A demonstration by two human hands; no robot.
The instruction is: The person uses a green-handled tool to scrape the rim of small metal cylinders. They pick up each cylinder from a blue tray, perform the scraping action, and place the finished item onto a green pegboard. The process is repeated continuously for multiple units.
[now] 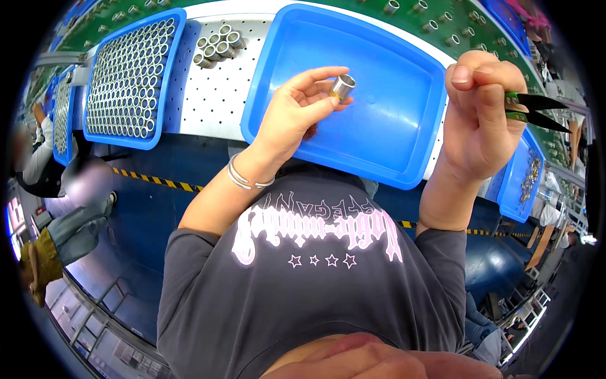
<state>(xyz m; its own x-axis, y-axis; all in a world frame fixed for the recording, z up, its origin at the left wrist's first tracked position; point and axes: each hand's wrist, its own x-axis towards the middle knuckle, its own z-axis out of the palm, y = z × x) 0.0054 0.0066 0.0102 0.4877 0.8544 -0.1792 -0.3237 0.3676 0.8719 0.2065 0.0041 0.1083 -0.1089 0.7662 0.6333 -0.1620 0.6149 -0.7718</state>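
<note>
Here, one blue tray (101,136) packed with metal rings is seen at left. A short, shiny silver ring (344,86) is pinched by the left hand (297,117) over one empty blue tray (404,120). Black snips (536,110), perhaps green-handled, are gripped by the closed right hand (483,120).

Both forearms are raised, left hand (297,114) pinching with fingertips, right hand (480,117) closed in a fist.

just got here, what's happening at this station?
A person holds a small metal sleeve in the fingertips of the left hand, over an empty blue tray. The right hand holds small green-handled snips, blades pointing away from the sleeve and not touching it. To the left, another blue tray is packed with upright sleeves, and a few loose ones lie on the perforated white bench.
</note>
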